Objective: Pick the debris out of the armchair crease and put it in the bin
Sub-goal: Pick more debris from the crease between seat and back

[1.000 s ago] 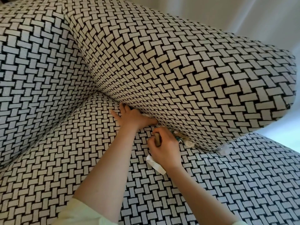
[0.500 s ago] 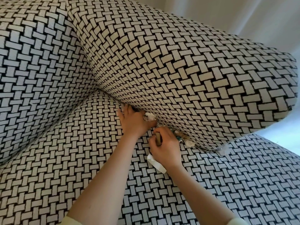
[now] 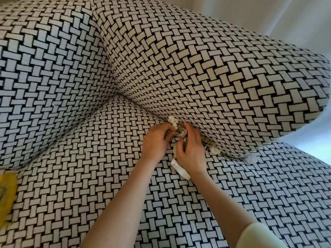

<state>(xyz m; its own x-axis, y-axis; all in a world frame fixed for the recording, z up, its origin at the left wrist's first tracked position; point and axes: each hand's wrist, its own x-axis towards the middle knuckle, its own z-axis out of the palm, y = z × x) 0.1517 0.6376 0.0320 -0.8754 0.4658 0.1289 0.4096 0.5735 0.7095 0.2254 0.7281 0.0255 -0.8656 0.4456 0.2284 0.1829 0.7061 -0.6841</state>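
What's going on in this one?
A person's left hand and right hand grip a clump of crumpled white and brown scraps at the crease of the black-and-white woven armchair. A white paper strip pokes out under the right palm. More scraps sit wedged further along the crease. No bin is in view.

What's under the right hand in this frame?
A white strip sticks out beneath the right hand, and crumpled debris shows at its fingertips. How much more the palm covers cannot be seen.
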